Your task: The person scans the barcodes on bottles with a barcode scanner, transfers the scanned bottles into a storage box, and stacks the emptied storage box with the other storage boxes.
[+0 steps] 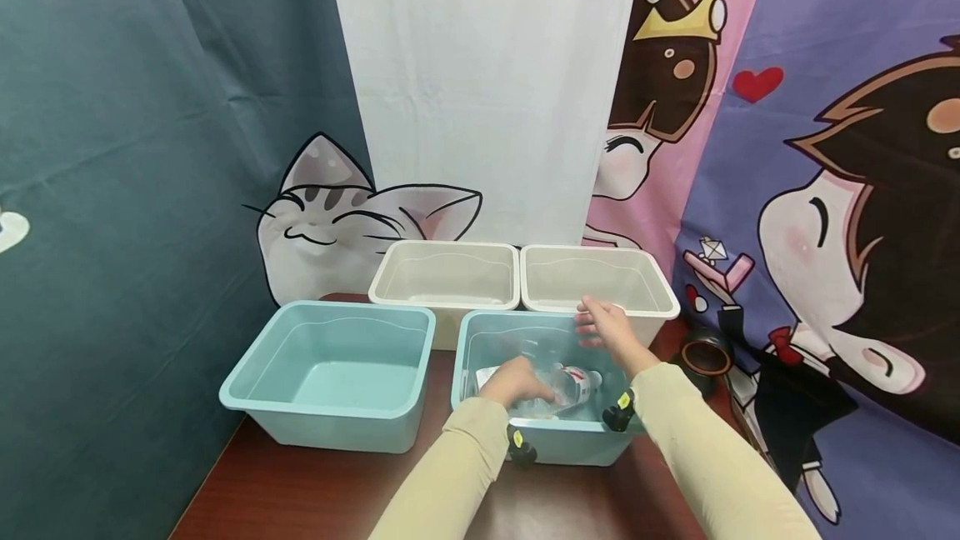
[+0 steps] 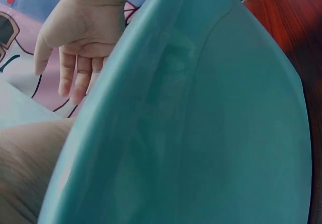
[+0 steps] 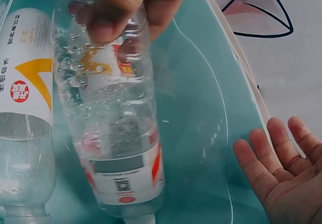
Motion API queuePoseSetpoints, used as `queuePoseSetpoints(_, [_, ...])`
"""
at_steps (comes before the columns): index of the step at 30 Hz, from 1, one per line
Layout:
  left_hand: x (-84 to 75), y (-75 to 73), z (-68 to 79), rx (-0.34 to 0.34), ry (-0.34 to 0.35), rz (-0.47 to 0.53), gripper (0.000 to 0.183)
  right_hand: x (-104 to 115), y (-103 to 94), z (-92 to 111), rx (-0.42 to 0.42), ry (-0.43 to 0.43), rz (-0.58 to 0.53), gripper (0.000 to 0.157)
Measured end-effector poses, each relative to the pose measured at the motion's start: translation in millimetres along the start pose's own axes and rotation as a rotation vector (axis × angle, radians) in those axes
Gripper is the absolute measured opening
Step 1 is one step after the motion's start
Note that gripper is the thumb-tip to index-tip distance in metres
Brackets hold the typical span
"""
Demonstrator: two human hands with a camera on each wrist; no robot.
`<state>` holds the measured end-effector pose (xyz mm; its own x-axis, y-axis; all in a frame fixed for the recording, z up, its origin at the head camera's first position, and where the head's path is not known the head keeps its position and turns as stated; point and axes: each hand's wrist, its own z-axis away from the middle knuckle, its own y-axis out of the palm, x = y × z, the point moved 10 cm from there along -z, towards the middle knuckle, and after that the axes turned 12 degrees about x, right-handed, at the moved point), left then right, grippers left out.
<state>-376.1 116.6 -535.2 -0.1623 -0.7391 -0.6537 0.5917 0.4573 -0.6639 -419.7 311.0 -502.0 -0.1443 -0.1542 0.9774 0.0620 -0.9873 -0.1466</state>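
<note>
Cream fabric sleeves [image 1: 450, 465] foremost: left hand [image 1: 521, 382] pinches a clear labelled plastic bottle [image 3: 118, 133], its base probably nearest to reach; at two o'clock, right hand [image 1: 609, 330], fingers released.

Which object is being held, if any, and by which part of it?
The left grip holds a clear bottle near its base end; the right grip holds nothing.

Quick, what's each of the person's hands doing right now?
Left hand: closed, gripping a clear plastic bottle.
Right hand: open, fingers extended, holding nothing.
</note>
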Motion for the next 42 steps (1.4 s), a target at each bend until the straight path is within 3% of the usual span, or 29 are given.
queuePoseSetpoints(9, [13.0, -10.9, 4.1, 0.006, 0.016, 0.099, 0.032, 7, 3.1, 3, -0.005, -0.046, 0.031, 0.064])
queuePoseSetpoints(21, [22.2, -28.7, 6.6, 0.052, 0.122, 0.173, 0.043, 18, 10.5, 1, -0.026, -0.139, 0.030, 0.053])
queuePoseSetpoints(32, [18.6, -26.6, -0.6, 0.133, 0.234, 0.277, 0.051, 32, 14.8, 8, -0.022, -0.222, 0.018, 0.047])
queuePoseSetpoints(42, [23.2, -30.7, -4.9, 0.097, 0.246, 0.350, 0.054, 59, 13.0, 20, -0.073, -0.353, -0.076, 0.042])
